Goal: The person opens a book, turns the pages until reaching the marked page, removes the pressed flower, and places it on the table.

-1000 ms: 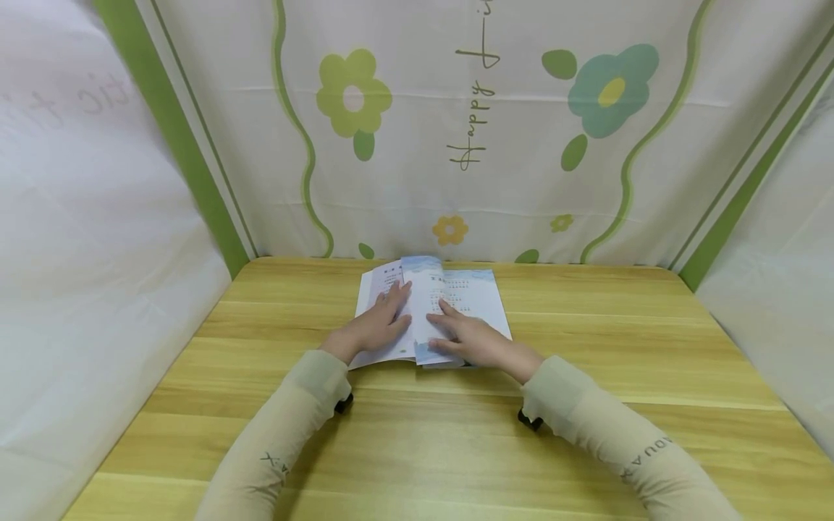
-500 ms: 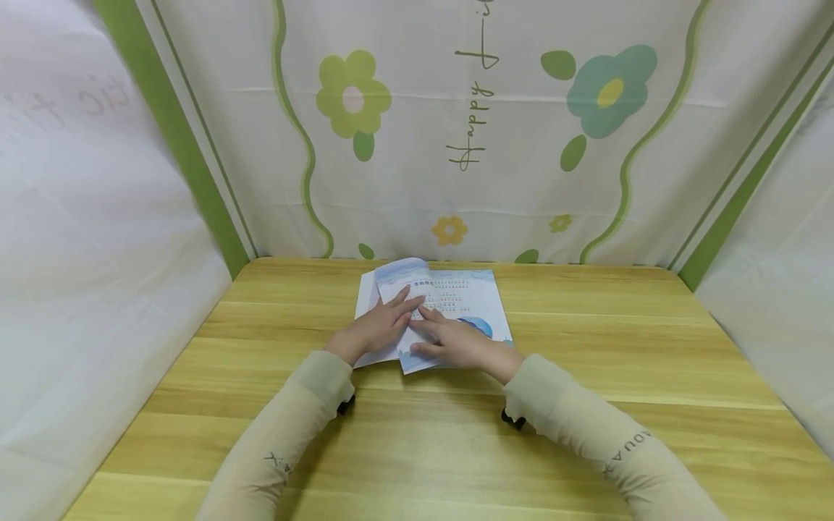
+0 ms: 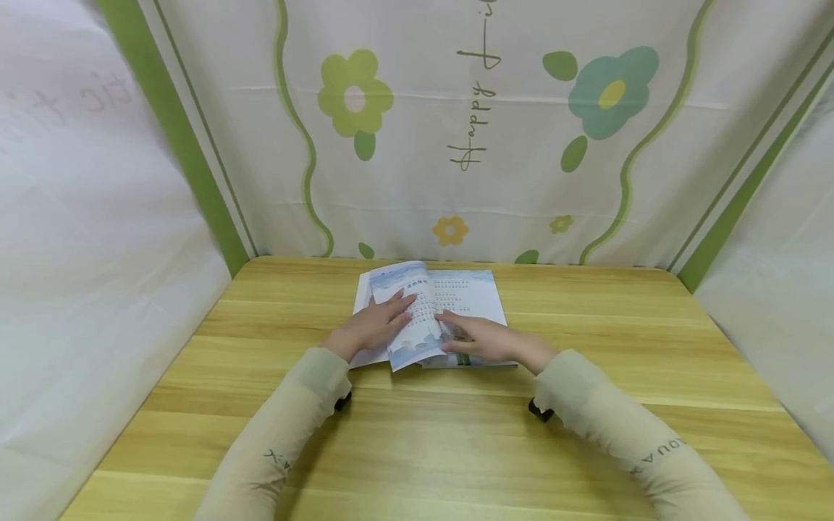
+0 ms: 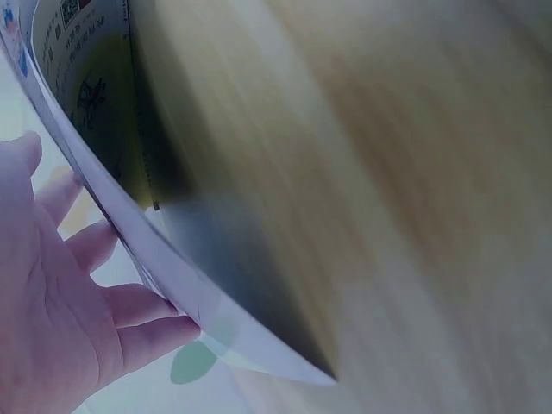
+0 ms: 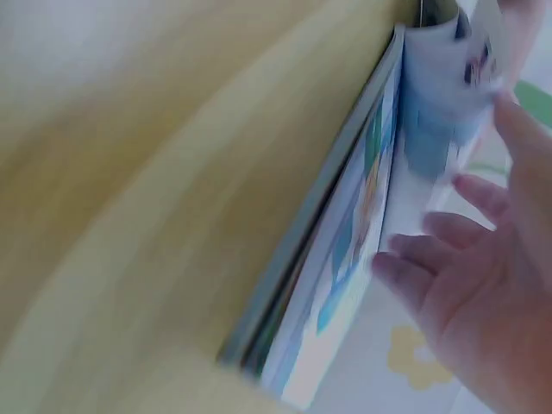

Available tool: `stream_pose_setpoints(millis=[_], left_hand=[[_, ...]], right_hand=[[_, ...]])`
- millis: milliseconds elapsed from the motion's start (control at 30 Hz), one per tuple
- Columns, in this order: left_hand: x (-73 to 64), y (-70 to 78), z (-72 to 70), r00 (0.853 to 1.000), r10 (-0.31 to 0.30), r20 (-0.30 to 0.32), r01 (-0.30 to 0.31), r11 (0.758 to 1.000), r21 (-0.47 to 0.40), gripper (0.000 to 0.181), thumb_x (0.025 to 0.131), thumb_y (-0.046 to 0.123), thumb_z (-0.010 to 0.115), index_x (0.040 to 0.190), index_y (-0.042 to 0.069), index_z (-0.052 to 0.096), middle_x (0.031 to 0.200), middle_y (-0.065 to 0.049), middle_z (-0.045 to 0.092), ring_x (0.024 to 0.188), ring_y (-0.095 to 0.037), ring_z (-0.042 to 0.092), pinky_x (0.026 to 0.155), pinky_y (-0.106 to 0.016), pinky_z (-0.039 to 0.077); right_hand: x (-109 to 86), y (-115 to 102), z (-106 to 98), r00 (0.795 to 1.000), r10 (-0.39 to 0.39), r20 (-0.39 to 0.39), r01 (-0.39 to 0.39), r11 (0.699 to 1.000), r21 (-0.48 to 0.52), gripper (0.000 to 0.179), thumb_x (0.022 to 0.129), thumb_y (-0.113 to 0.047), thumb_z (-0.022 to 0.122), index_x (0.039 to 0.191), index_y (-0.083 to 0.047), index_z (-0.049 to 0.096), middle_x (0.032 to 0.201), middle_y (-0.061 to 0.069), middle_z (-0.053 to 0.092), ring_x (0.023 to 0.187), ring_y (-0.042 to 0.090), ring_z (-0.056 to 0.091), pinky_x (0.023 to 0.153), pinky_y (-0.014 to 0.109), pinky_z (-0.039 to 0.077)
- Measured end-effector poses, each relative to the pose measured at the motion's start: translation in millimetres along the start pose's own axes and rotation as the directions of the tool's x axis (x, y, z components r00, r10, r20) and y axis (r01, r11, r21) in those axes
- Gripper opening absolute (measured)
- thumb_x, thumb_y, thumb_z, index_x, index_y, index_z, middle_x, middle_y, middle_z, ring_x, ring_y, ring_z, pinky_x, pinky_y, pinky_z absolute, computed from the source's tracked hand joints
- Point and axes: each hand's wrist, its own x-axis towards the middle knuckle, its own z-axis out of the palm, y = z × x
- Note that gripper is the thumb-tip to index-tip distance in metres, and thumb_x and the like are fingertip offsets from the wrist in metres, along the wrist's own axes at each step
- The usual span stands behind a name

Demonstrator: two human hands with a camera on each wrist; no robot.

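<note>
The book (image 3: pixel 478 293) lies open on the table (image 3: pixel 430 441). The left hand (image 3: pixel 374 323), fingers spread, rests on 1 curled page (image 3: pixel 415 344); the right hand (image 3: pixel 487 339), fingers apart, perhaps touches its edge, blur hiding contact.

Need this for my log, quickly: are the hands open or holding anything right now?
Left hand: open, resting on the book.
Right hand: open, over the book's right side.

The book (image 3: pixel 423 331) is of thin, smooth paper, rather matt in look. The counter (image 3: pixel 417 449) appears as smooth wood with a soft gloss. The hanging sheet (image 3: pixel 417 166) resembles matt cloth, lightly creased; the sleeves (image 3: pixel 270 441) are wrinkled cloth.
</note>
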Motion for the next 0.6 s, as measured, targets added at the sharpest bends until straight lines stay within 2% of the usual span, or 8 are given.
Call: stream_pose_setpoints(millis=[167,267,433,600], left_hand=[[-0.6,-0.6,-0.3,0.998,-0.057,0.004,0.057,0.998,-0.001,0.059,0.111,0.051,0.03,0.165,0.03,0.022,0.169,-0.005,0.015,0.147,-0.056,0.013,0.119,-0.066,0.014],[-1.1,-0.3,-1.0,0.995,-0.095,0.003,0.095,0.995,0.006,0.061,0.109,0.056,0.029,0.165,0.033,0.019,0.169,-0.002,0.015,0.145,-0.062,0.003,0.114,-0.071,0.021],[0.4,-0.7,-2.1,0.993,-0.119,-0.006,0.119,0.993,0.02,0.063,0.109,0.057,0.03,0.166,0.033,0.018,0.169,-0.006,0.016,0.146,-0.061,-0.001,0.112,-0.073,0.023],[1.7,-0.7,-1.8,0.995,-0.103,0.013,0.103,0.995,-0.005,0.063,0.109,0.057,0.032,0.166,0.035,0.016,0.169,-0.014,0.013,0.149,-0.055,-0.002,0.114,-0.072,0.018]], right_hand=[[-16.9,13.5,-9.1,0.992,0.081,0.095,-0.075,0.995,-0.059,0.075,0.1,-0.039,0.067,0.158,-0.002,0.036,0.164,0.027,0.024,0.147,0.046,0.031,0.118,0.057,0.029],[-24.4,20.3,-13.5,0.983,0.115,0.141,-0.106,0.992,-0.073,0.077,0.094,-0.033,0.077,0.157,-0.006,0.041,0.166,0.026,0.017,0.148,0.048,0.025,0.118,0.059,0.026],[-32.6,27.5,-18.4,0.976,0.153,0.157,-0.145,0.987,-0.065,0.077,0.091,-0.02,0.08,0.158,-0.012,0.043,0.168,0.022,0.017,0.15,0.048,0.02,0.119,0.06,0.023],[-36.6,29.4,-19.5,0.976,0.16,0.148,-0.152,0.986,-0.065,0.073,0.093,-0.018,0.078,0.158,-0.014,0.043,0.168,0.02,0.017,0.151,0.046,0.019,0.119,0.06,0.022]])
